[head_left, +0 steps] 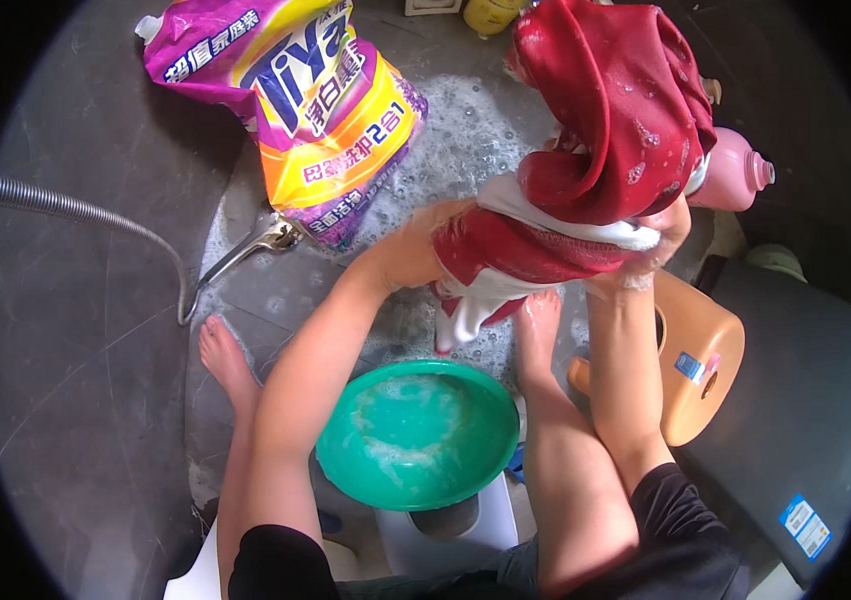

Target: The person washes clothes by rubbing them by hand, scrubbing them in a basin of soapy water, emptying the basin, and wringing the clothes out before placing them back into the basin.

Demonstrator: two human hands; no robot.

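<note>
A wet red and white garment (613,112), flecked with suds, hangs bunched above the floor. My left hand (433,232) is at its left side, with the fingers hidden inside and behind the cloth. On the other side my right hand (665,232), foamy at the wrist, grips the folds near a white band. The lower tail of the cloth dangles above a green plastic basin (485,435), whose inside carries a film of suds. The basin rests tilted between my legs, over a white plastic stool (497,517).
A purple and yellow detergent bag (343,142) stands on the sudsy dark tile floor (463,120). Left of it lies a chrome hand shower (245,244) with its metal hose (80,206). At right are a pink bottle (733,169), an orange plastic stool (718,337) and a dark grey panel (785,390).
</note>
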